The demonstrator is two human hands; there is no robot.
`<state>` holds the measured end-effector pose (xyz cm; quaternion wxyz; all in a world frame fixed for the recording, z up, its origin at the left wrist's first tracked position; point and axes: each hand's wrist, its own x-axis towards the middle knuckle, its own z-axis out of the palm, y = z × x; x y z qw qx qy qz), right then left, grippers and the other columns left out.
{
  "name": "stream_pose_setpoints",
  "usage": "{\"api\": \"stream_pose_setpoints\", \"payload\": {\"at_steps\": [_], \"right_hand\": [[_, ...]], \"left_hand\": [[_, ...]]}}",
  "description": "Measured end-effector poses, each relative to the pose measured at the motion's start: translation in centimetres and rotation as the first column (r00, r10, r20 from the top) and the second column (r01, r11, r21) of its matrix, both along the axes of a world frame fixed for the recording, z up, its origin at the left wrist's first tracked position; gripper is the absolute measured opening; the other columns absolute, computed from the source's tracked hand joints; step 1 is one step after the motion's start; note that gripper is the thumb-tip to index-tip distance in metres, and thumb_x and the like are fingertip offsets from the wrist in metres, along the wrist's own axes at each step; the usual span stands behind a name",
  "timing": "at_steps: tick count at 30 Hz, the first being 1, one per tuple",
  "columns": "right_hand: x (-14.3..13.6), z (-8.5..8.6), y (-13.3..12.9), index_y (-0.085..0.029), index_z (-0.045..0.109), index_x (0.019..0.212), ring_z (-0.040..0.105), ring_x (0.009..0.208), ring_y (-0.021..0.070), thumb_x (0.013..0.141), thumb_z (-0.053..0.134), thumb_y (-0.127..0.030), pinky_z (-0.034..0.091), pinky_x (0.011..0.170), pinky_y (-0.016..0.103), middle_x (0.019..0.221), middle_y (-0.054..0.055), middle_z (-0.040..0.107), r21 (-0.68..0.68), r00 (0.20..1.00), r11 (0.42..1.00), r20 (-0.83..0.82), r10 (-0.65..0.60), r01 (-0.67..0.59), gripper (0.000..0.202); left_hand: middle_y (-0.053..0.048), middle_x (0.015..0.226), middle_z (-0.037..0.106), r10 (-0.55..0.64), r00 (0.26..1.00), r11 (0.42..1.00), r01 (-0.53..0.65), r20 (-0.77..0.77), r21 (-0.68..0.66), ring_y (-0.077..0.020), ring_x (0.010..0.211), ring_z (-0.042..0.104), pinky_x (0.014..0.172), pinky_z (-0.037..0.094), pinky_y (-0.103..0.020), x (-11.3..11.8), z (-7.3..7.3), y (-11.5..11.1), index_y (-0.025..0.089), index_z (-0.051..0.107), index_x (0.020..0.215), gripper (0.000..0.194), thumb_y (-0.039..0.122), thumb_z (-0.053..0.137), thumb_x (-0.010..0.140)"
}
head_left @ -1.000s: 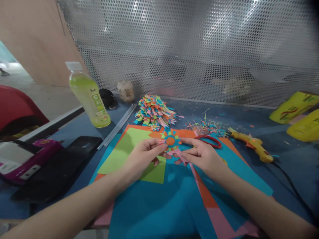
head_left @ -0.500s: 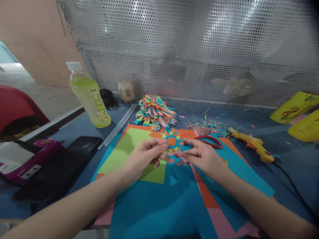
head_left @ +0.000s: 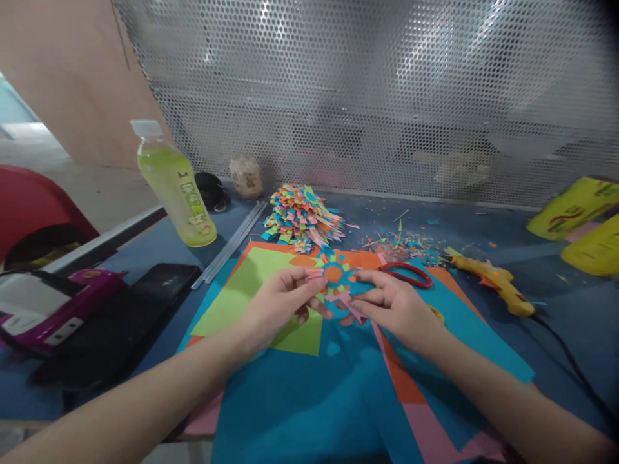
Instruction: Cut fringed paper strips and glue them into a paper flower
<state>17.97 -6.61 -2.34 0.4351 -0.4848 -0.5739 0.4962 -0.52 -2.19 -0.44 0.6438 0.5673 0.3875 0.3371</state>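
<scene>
Between my two hands is a paper flower (head_left: 333,274) with an orange centre, a blue ring and multicoloured petals. My left hand (head_left: 285,298) pinches its left edge, thumb on the front. My right hand (head_left: 393,303) has its fingers closed on a pink paper strip (head_left: 355,308) at the flower's lower right; the forefinger reaches the flower's right side. Beneath the hands lie sheets of blue paper (head_left: 294,399), a lime green sheet (head_left: 227,303) and orange paper. Behind the flower rises a pile of fringed paper pieces (head_left: 300,216). Red-handled scissors (head_left: 409,276) lie just beyond my right hand.
A yellow glue gun (head_left: 493,280) lies at right with its cord. Clear glue sticks (head_left: 229,245), a drink bottle (head_left: 176,190), a black phone (head_left: 159,290) and a purple power strip (head_left: 80,316) are at left. Paper scraps (head_left: 416,248) and yellow packets (head_left: 575,209) lie farther back, before a perforated metal panel (head_left: 367,96).
Almost nothing differs. The pink strip at the flower's lower right has shifted slightly as my right fingers press it; the flower stays in place.
</scene>
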Motion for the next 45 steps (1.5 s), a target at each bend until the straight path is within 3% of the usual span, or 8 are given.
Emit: {"api": "stream_pose_setpoints", "payload": {"at_steps": [6,12,18,24,32,38,42,45], "right_hand": [[0.4,1.5,-0.2,-0.016,0.053,0.104,0.07,0.071,0.02,0.079,0.06,-0.028,0.053,0.063,0.029,0.08,0.007,0.074,0.048,0.995,0.997,0.083,-0.058,0.054,0.029],[0.7,1.4,-0.1,-0.017,0.051,0.105,0.07,0.069,0.0178,0.082,0.057,-0.024,0.052,0.062,0.027,0.087,0.007,0.073,0.063,0.996,0.998,0.084,-0.006,0.001,0.025],[0.7,1.7,-0.1,-0.017,0.052,0.106,0.07,0.07,0.0174,0.082,0.057,-0.026,0.053,0.06,0.026,0.083,0.006,0.074,0.059,0.997,0.998,0.077,0.009,-0.014,0.026],[0.5,1.2,0.0,-0.018,0.051,0.102,0.07,0.069,0.0186,0.081,0.059,-0.027,0.054,0.064,0.028,0.081,0.005,0.074,0.051,0.997,0.998,0.068,-0.043,0.04,0.024],[0.2,-0.4,0.4,-0.021,0.047,0.106,0.07,0.069,0.0185,0.079,0.057,-0.024,0.054,0.064,0.029,0.085,0.005,0.073,0.069,1.0,0.997,-0.021,-0.018,0.02,0.03],[0.0,-0.8,0.4,-0.02,0.046,0.108,0.07,0.067,0.019,0.077,0.058,-0.024,0.053,0.062,0.029,0.08,0.004,0.073,0.032,1.0,0.999,0.01,-0.022,0.021,0.033],[0.4,0.0,0.3,-0.019,0.047,0.107,0.069,0.069,0.0185,0.08,0.055,-0.024,0.053,0.064,0.029,0.077,0.003,0.072,0.077,0.996,0.997,0.081,-0.037,0.031,0.029],[0.5,0.7,0.1,-0.018,0.047,0.106,0.069,0.069,0.0196,0.081,0.056,-0.029,0.053,0.065,0.031,0.081,0.005,0.072,0.111,0.982,0.991,0.165,-0.097,0.079,0.029]], "left_hand": [[0.005,0.059,0.056,0.358,0.915,0.909,-0.387,0.184,0.157,-0.007,0.047,0.059,0.037,0.031,-0.014,-1.9,0.6,2.6,0.016,0.06,0.076,0.023,0.032,0.072,0.064],[0.006,0.051,0.051,0.368,0.922,0.912,-0.384,0.123,0.144,-0.0055,0.04,0.052,0.036,0.029,-0.014,-2.3,0.6,3.9,0.014,0.06,0.079,0.031,0.035,0.074,0.06],[0.008,0.052,0.051,0.471,0.854,0.838,-0.512,0.221,0.19,-0.0022,0.037,0.047,0.036,0.03,-0.014,-2.8,0.8,4.7,0.015,0.059,0.079,0.034,0.033,0.077,0.057],[0.005,0.054,0.055,0.231,0.967,0.972,-0.235,0.109,0.019,-0.0074,0.043,0.055,0.04,0.034,-0.016,-1.4,-0.7,3.1,0.015,0.061,0.076,0.031,0.034,0.077,0.057],[0.003,0.068,0.06,0.095,0.992,0.982,-0.079,0.087,-0.171,-0.0062,0.06,0.053,0.046,0.036,-0.015,0.2,-1.2,0.6,0.016,0.063,0.068,0.024,0.031,0.078,0.057],[0.005,0.059,0.054,0.057,0.997,0.997,-0.054,0.049,-0.054,-0.0049,0.05,0.045,0.043,0.029,-0.015,0.1,-1.6,0.7,0.017,0.063,0.073,0.025,0.037,0.074,0.062],[0.005,0.052,0.048,0.054,0.985,0.987,-0.028,-0.162,0.155,-0.0046,0.045,0.039,0.043,0.026,-0.017,0.0,-1.5,0.9,0.015,0.063,0.07,0.029,0.044,0.063,0.072],[0.004,0.055,0.052,0.1,0.963,0.96,-0.027,-0.252,0.279,-0.0074,0.047,0.043,0.044,0.028,-0.019,-0.2,-1.4,1.2,0.015,0.065,0.086,0.029,0.041,0.06,0.074]]}}
